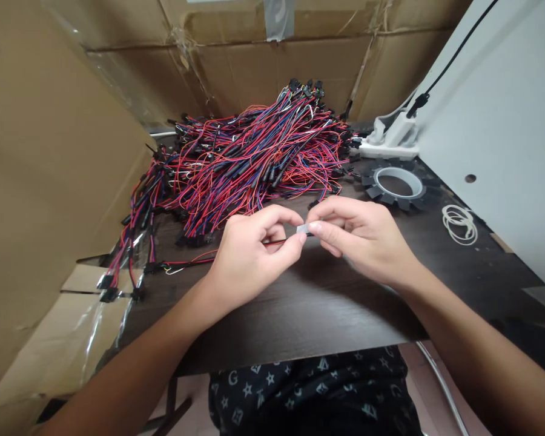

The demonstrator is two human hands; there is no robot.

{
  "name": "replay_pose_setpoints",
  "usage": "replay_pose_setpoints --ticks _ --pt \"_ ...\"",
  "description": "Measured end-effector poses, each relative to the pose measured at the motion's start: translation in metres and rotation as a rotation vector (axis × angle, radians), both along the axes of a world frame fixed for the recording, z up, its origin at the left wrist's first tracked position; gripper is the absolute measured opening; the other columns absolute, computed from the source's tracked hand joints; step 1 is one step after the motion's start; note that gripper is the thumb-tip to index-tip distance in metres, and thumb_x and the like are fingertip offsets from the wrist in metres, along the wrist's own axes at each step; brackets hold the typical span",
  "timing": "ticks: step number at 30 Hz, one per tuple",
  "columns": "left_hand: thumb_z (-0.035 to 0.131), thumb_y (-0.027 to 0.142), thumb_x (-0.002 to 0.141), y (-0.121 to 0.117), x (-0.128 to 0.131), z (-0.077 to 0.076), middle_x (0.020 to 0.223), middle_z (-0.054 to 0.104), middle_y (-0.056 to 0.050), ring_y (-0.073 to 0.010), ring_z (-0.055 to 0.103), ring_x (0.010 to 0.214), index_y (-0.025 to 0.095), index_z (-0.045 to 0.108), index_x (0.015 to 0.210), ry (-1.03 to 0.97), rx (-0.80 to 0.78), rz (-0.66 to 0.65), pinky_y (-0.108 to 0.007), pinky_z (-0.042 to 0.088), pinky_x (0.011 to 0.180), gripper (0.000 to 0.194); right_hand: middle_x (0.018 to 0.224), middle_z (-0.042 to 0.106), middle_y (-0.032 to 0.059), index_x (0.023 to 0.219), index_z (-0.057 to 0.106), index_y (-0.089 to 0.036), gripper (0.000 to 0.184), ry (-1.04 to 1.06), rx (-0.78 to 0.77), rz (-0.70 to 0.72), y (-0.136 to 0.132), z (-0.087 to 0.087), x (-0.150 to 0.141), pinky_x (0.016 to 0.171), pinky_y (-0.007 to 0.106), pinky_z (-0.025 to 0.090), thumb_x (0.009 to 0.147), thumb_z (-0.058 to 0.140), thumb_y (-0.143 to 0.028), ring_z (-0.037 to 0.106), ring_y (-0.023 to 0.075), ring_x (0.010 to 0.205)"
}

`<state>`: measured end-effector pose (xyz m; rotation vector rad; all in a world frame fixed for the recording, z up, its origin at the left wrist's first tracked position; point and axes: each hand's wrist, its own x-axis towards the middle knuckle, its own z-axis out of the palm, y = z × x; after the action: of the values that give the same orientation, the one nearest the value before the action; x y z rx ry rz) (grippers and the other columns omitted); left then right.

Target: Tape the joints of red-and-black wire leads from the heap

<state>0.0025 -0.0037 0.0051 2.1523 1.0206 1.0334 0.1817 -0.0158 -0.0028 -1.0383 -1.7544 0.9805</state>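
My left hand [254, 251] is closed in a pinch on a thin red and black wire lead [186, 261] that trails left across the dark table [309, 315]. My right hand [354, 233] pinches a small pale piece [303, 228], tape or a label, right at the wire's end where both hands meet. Behind them lies a big heap of red, blue and black wire leads with black connectors [254, 157]. Part of the heap hangs over the table's left edge [127, 260].
A tape roll with cut black strips stuck round it [397, 184] sits at the back right, near a white power strip [390, 142]. White rubber bands [459, 223] lie further right. Cardboard boxes [49, 169] wall the left and back; a white panel [504, 133] stands on the right.
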Motion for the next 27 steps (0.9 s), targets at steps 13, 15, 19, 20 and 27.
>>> replay_pose_setpoints --ticks 13,15,19,20,27 --pt "0.062 0.017 0.080 -0.001 0.000 0.001 0.049 0.054 0.006 -0.0041 0.042 0.040 0.014 0.063 0.072 -0.006 0.005 -0.022 -0.014 0.030 0.037 0.008 0.055 0.052 -0.0025 0.071 0.060 -0.013 0.014 0.012 -0.049 -0.060 0.000 0.007 0.002 0.043 0.019 0.033 0.080 0.066 -0.022 0.042 0.0059 0.047" --pt "0.062 0.017 0.080 -0.001 0.000 0.001 0.052 0.056 0.005 -0.0049 0.046 0.042 0.014 0.062 0.073 -0.006 0.008 -0.017 -0.015 0.033 0.039 0.007 0.055 0.051 -0.0024 0.071 0.060 -0.013 0.017 0.037 -0.101 -0.021 0.001 0.008 0.004 0.044 0.019 0.034 0.079 0.068 -0.025 0.043 0.0064 0.048" --pt "0.061 0.015 0.080 -0.001 0.000 0.000 0.053 0.057 0.005 -0.0054 0.047 0.043 0.014 0.062 0.073 -0.015 0.014 -0.015 -0.016 0.035 0.041 0.007 0.057 0.052 -0.0015 0.075 0.062 -0.012 0.020 0.082 -0.172 0.053 0.001 0.010 0.007 0.045 0.019 0.036 0.078 0.069 -0.030 0.045 0.0072 0.050" --pt "0.061 0.015 0.080 -0.001 -0.001 0.000 0.053 0.057 0.005 -0.0053 0.047 0.043 0.014 0.062 0.073 -0.017 0.020 -0.018 -0.016 0.035 0.041 0.007 0.058 0.053 -0.0012 0.076 0.063 -0.012 0.019 0.082 -0.174 0.060 0.001 0.010 0.008 0.046 0.019 0.036 0.077 0.070 -0.030 0.045 0.0072 0.051" --pt "0.061 0.016 0.082 -0.002 -0.001 0.001 0.055 0.056 0.006 -0.0043 0.047 0.045 0.013 0.062 0.076 0.005 0.064 -0.039 -0.014 0.035 0.043 0.007 0.056 0.051 -0.0023 0.073 0.063 -0.012 0.009 0.055 -0.128 0.030 0.002 0.009 0.007 0.044 0.018 0.034 0.076 0.066 -0.020 0.042 0.0061 0.049"
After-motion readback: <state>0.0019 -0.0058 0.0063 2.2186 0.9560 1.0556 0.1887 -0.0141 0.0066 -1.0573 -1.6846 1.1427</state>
